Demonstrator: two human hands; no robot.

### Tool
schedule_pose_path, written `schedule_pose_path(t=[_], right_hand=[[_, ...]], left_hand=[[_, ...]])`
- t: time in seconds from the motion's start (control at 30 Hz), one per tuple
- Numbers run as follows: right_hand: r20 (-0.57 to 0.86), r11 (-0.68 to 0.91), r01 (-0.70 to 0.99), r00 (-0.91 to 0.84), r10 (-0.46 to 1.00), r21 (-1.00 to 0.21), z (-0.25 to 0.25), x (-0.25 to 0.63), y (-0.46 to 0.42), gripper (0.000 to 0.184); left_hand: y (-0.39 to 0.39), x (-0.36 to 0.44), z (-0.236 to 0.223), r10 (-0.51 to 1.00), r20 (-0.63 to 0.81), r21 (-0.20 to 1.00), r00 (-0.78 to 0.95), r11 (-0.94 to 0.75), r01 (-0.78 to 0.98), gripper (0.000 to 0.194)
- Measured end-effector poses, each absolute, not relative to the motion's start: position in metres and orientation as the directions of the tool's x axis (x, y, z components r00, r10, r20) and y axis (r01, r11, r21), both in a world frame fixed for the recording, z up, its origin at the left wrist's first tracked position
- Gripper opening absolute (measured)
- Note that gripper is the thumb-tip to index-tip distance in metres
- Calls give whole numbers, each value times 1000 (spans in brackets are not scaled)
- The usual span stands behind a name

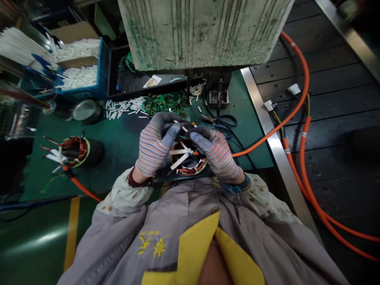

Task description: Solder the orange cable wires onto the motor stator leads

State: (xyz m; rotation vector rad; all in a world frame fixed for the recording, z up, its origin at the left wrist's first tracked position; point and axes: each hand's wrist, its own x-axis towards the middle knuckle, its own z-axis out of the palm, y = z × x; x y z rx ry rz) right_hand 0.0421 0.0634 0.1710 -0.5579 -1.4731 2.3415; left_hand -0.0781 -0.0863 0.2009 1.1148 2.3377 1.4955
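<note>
Both my hands wear striped gloves with dark fingertips. Between the fingertips of my left hand [156, 142] is a thin white insulating sleeve [182, 127], its far end pointing toward the right hand. My right hand [218, 150] is pinched closed at the sleeve's end; what its fingers grip is hidden. Just below both hands sits a motor stator [191, 171] with reddish windings around its rim. Thick white tubes [179, 161] stick out of it to the left, and an orange cable [255, 146] runs off to the right.
A second wired stator [78, 152] stands at the left. Loose white sleeves [123, 107], green wires [163, 103] and blue-handled pliers [225, 120] lie behind my hands. A blue bin [102, 75] holds many sleeves. A grey, stained box [204, 35] overhangs the back.
</note>
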Motion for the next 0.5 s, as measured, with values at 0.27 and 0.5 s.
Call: schedule_pose_path(t=[0.27, 0.5], right_hand=[[-146, -403, -58, -877, 458, -913, 165, 44, 65, 50], [-153, -425, -60, -880, 450, -903, 168, 44, 65, 47]], left_hand=[[-82, -84, 200, 658, 268, 813, -704, 237, 532, 56], [-82, -84, 204, 658, 284, 805, -697, 232, 546, 50]])
